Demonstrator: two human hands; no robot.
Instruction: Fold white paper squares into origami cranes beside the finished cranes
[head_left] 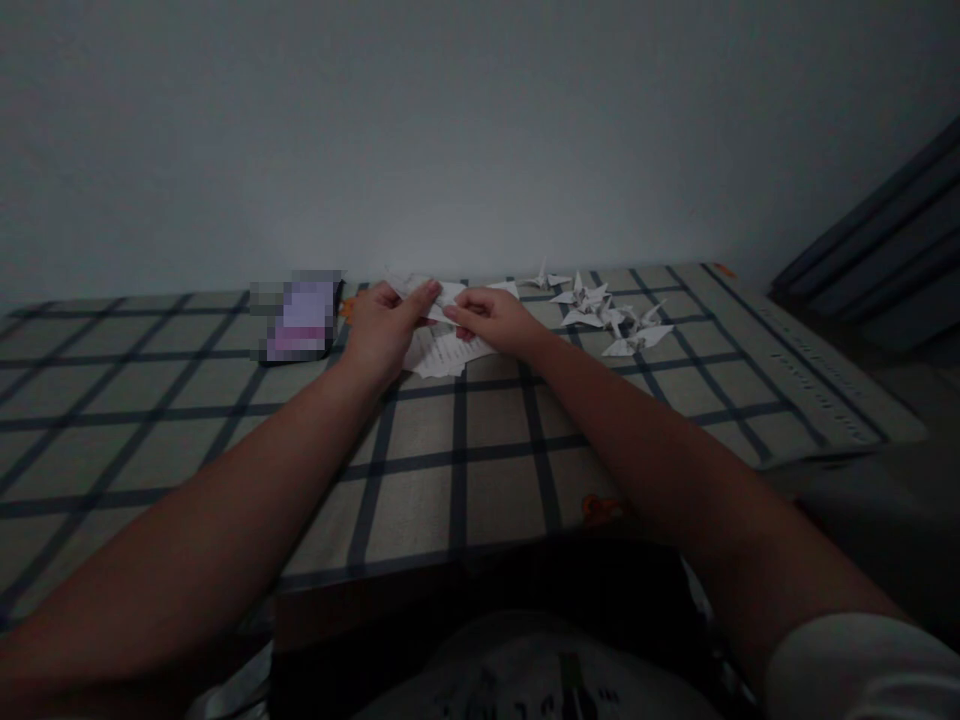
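Left hand: (386, 325) over the far half of the table, thumb on top, fingers closed on one side of a small piece of white paper (436, 308).
Right hand: (499, 318) just beside the left, thumb and fingertips pinching the paper's other side.
Paper: between the two hands, toward the table's far edge; its exact folds too dim to make out.
Printed sheets: (442, 352) lying under and around the hands, partly covered by them.
Paper cranes: (586, 318) loose cluster right of the hands, toward the far right corner, some touching or overlapping.
Phone: (306, 310) left of the hands, near the far edge; partly pixelated.
Tablecloth: (495, 415) pale with dark checks, lettering along the right edge.
Wall: (480, 130) plain, behind the far edge.
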